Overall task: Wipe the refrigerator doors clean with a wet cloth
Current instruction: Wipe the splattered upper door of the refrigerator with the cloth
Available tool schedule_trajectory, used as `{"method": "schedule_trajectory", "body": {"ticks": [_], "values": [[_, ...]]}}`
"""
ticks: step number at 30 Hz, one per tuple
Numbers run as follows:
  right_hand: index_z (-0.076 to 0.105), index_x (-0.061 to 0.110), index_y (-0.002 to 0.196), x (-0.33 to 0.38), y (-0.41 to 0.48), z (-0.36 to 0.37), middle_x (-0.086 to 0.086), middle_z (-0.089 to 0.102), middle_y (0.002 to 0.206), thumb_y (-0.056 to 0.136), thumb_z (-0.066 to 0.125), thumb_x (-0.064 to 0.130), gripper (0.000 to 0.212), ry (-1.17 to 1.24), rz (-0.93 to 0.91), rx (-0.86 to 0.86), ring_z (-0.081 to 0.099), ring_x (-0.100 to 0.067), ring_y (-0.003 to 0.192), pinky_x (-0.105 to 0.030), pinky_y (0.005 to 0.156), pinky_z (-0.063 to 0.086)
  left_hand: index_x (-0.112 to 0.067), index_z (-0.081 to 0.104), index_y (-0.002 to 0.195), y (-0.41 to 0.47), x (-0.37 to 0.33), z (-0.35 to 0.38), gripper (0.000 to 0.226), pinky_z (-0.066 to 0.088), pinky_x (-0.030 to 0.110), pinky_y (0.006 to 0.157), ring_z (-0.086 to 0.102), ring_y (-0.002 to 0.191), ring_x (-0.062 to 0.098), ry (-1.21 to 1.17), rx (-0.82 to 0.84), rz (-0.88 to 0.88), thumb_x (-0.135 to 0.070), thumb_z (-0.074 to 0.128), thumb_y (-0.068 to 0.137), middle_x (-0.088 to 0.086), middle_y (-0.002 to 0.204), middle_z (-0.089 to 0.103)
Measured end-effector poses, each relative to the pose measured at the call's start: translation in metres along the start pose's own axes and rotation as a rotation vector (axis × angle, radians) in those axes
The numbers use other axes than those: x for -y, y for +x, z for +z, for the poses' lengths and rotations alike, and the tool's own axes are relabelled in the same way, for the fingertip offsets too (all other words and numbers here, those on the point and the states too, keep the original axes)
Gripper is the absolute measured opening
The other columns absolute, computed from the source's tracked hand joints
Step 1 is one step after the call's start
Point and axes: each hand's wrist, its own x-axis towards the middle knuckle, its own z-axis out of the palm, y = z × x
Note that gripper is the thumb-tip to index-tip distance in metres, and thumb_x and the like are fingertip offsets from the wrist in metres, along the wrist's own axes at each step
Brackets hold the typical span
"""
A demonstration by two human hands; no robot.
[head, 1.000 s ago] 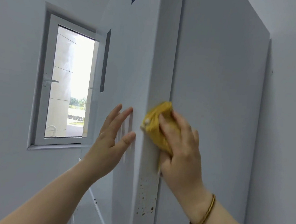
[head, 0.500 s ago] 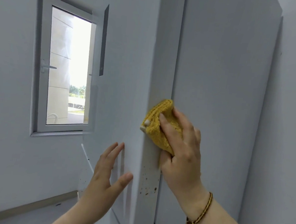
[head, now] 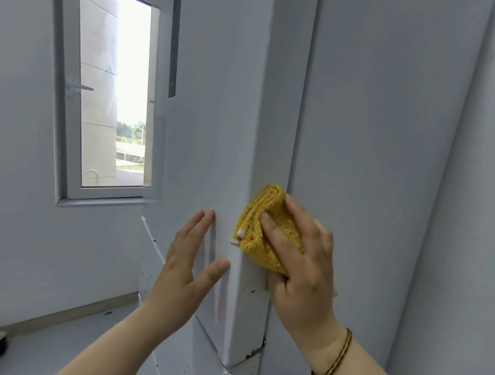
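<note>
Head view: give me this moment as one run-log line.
step: wipe refrigerator door edge | right hand: holds yellow cloth against edge | left hand: flat on door front | dark specks: below cloth, unwiped

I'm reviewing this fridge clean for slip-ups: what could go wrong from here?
1. The yellow cloth, bunched under the right hand, covers only a small patch of the door edge; the dark specks below it could be missed.
2. The left hand lies flat on the glossy door front and may leave fresh smudges there.
</note>
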Motion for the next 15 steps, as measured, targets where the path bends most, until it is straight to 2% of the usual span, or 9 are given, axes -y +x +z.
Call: {"method": "schedule_trajectory", "body": {"ticks": [4,7,11,13,15], "values": [[0.046,0.029,0.126,0.011,-0.052,0.0,-0.001,0.037,0.136,0.095,0.038,0.026,0.031,0.0,0.044,0.048,0.04,-0.021,0.109,-0.031,0.091,0.04,-0.082,0.005,0.11,-0.002,0.002,-0.002,0.07,0.024,0.025,0.107,0.015,0.127,-0.013,0.018,0.022,0.002,-0.096,0.028,0.046,-0.055,0.122,0.002],[0.039,0.031,0.129,0.009,-0.085,-0.006,0.001,0.03,0.14,0.094,0.04,0.024,0.035,0.017,-0.016,0.125,0.041,-0.021,0.109,-0.032,0.09,0.041,-0.069,0.008,0.117,-0.004,0.003,-0.003,0.08,0.023,0.024,0.107,0.014,0.128,-0.011,0.023,0.02,-0.002,-0.096,0.026,0.044,-0.053,0.123,0.0],[0.041,0.027,0.128,0.0,-0.061,-0.017,-0.006,0.039,0.131,0.081,0.053,0.015,0.05,-0.012,-0.077,0.167,0.043,-0.023,0.107,-0.033,0.089,0.041,-0.064,0.006,0.116,-0.005,-0.001,-0.003,0.081,0.021,0.025,0.108,0.013,0.13,-0.009,0.013,0.041,-0.005,-0.096,0.027,0.045,-0.049,0.125,0.0],[0.045,0.022,0.125,0.007,-0.044,-0.019,-0.006,0.038,0.13,0.076,0.051,0.009,0.051,-0.029,0.02,0.148,0.042,-0.022,0.106,-0.027,0.092,0.038,-0.062,0.006,0.116,-0.004,-0.003,-0.003,0.079,0.022,0.029,0.111,0.013,0.13,-0.007,0.007,0.054,0.002,-0.089,0.036,0.049,-0.047,0.125,0.0],[0.042,0.021,0.125,0.019,-0.037,-0.014,-0.005,0.035,0.13,0.075,0.047,0.01,0.052,-0.035,0.138,0.126,0.04,-0.021,0.106,-0.017,0.096,0.034,-0.06,0.007,0.117,-0.003,-0.002,-0.003,0.07,0.023,0.035,0.113,0.013,0.132,-0.005,0.008,0.05,0.008,-0.073,0.039,0.056,-0.044,0.125,0.001]]}}
